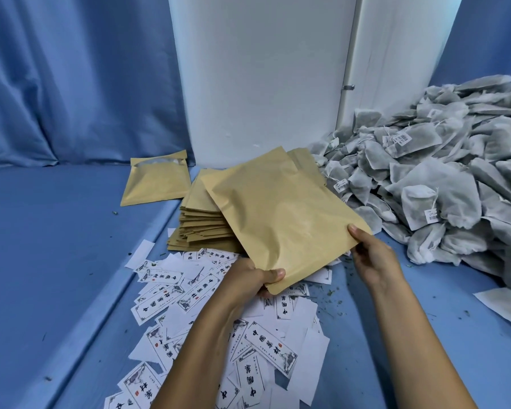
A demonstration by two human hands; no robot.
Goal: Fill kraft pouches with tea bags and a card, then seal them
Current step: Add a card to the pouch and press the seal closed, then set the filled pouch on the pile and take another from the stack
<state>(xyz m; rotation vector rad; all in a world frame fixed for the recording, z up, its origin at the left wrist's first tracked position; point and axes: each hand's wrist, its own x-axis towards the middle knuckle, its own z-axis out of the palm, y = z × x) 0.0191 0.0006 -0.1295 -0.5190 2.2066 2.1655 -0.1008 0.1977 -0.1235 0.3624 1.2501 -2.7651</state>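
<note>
The pouch (pixel 281 214) slants, long axis running from near us up-left. We pinch its near corners: left hand (pixel 248 281), right hand (pixel 372 258), thumbs on top.

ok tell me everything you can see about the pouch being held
The pouch is a flat, plain tan kraft-paper pouch, lightly creased and a little puffed. It is held tilted above the stack of like pouches and the scattered cards. The left hand grips its near corner, thumb on top; the right hand pinches its near right edge. Whether it is open or filled cannot be told.
</note>
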